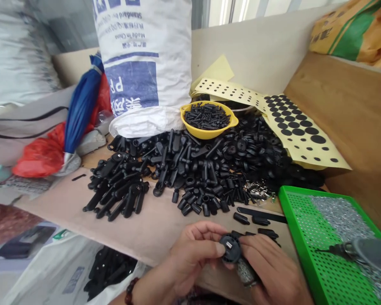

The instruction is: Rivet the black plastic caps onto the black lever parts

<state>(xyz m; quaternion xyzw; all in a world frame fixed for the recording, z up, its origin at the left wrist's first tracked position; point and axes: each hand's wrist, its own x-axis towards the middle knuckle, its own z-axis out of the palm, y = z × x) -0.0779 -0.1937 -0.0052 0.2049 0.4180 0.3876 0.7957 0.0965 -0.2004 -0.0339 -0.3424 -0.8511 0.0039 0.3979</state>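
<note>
My left hand (198, 250) grips the left edge of a round black plastic part (232, 249), thumb on its rim. A small silvery metal piece (229, 244) sits in the middle of that part. My right hand (266, 262) is closed at the part's right side, its fingertips against the rim. Below the round part, a grey speckled cylindrical object (246, 273) shows against my right palm; how it is held is partly hidden. Just beyond my hands lie several black cylindrical parts (241, 218).
Piles of black parts (178, 161) cover the table (114, 233). Behind stands a yellow bowl (206, 133) of black screws beside a white sack (146, 55). At right, a power driver (368, 252) rests over a green tray (307, 258) of metal pieces. Yellow sticker sheets (305, 148) lie behind.
</note>
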